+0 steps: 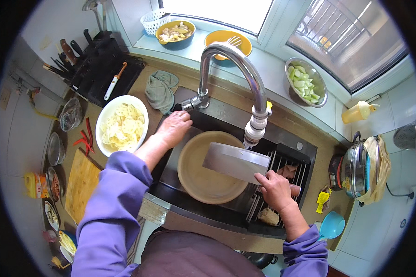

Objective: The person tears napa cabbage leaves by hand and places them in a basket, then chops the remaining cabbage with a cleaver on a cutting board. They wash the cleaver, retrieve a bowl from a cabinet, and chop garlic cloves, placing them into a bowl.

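My right hand grips the wooden handle of a cleaver, whose broad blade lies over a beige basin in the sink. My left hand is at the sink's back left edge, close to the lever of the chrome faucet; whether its fingertips touch the lever I cannot tell. The white spout filter hangs just above the blade. Left of my left hand stands a white bowl of sliced lotus root. A grey-green cloth lies behind that hand.
A wire rack spans the sink's right side. At left are a wooden cutting board, red chilies and a knife block. The windowsill holds bowls of food, one with cut green vegetable. A blue ladle lies right.
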A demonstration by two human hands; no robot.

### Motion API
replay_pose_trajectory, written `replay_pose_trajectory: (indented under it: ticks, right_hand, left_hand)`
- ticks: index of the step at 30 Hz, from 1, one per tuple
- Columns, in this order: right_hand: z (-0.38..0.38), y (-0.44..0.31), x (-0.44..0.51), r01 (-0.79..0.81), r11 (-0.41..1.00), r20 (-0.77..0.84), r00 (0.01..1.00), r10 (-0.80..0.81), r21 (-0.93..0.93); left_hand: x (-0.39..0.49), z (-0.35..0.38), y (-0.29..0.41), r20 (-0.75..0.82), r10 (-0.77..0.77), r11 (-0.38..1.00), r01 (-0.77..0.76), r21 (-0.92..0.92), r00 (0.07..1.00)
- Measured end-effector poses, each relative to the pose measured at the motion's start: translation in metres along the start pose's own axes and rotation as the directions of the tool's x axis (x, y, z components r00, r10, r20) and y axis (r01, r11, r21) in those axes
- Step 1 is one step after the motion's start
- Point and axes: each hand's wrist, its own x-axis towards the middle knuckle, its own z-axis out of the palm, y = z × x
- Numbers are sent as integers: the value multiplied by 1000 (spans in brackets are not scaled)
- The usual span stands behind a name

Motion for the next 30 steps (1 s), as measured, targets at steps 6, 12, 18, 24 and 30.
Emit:
replay_pose_trajectory:
  ticks: [6,12,18,24,30]
  right_hand:
    - [-15,9,15,31,998,7,999,-31,51]
    - [-79,18,-17,-36,995,-47,998,31,-93]
    - [-60,30,-10,-72,995,-101,992,78,63]
    - [2,46,54,-36,728,93,995,-39,684]
    - [11,66,66,-560,30,556,827,81,828]
  left_hand:
    - [-2,-13,2,-51,-2,997,-2,-81,999]
    - [-4,-2,25,-187,-369,848,247,-470,911]
    - [-5,-2,43,308,-730,-126,323,-938,610]
    - [-10,-12,48,460,-707,-484,108,-869,536]
    - [-14,-14,52,469,-702,-521,62,-851,535]
